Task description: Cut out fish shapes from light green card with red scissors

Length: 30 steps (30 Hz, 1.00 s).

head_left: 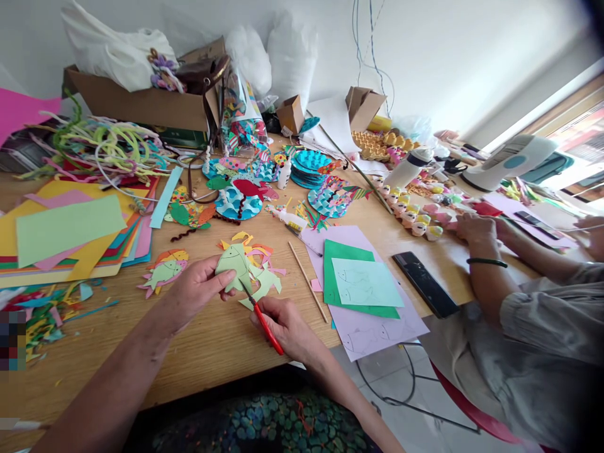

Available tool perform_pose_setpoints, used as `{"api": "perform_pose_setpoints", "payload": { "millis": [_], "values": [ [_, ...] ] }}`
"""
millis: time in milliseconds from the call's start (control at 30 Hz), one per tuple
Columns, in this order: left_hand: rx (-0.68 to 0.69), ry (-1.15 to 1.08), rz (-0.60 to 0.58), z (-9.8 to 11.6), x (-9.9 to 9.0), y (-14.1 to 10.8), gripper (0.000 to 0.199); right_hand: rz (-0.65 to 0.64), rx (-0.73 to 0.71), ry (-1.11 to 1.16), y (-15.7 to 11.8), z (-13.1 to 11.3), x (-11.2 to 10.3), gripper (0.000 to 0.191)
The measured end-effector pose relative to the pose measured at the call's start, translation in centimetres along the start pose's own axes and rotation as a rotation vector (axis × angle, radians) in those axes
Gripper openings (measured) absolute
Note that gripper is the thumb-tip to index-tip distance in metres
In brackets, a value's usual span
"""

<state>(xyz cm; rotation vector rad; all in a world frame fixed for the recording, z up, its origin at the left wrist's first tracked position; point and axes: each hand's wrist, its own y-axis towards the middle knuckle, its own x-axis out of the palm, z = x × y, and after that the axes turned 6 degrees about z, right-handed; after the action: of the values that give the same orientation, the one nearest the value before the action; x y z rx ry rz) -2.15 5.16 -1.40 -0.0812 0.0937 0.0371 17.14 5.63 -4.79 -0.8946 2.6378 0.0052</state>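
Note:
My left hand (206, 285) pinches a light green paper fish (233, 263), thumb on top of it. In my right hand (285, 321) are red-handled scissors (267, 327), their blades at the fish's lower right edge. A light green offcut (267, 281) hangs or lies beside the blades; which of the two I cannot tell. Behind the fish, orange, yellow and pink paper scraps (259, 250) lie on the wooden table (202, 352). Several cut paper fish (165, 270) form a small pile left of my left hand.
Right of my hands are a wooden stick (307, 281), sheets with fish drawings (368, 282) and a black phone (425, 284). Stacked coloured paper (70, 229) lies at left. Blue paper discs (309, 170) and a glue bottle (290, 219) stand behind. Another person's hands (476, 233) work at the right.

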Motion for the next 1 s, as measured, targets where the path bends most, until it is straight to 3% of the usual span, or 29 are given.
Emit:
{"api": "perform_pose_setpoints", "payload": {
  "millis": [1000],
  "values": [
    [-0.022, 0.07, 0.021, 0.21, 0.2, 0.09, 0.017, 0.0, -0.031, -0.055, 0.09, 0.07, -0.17, 0.036]
  ]
}}
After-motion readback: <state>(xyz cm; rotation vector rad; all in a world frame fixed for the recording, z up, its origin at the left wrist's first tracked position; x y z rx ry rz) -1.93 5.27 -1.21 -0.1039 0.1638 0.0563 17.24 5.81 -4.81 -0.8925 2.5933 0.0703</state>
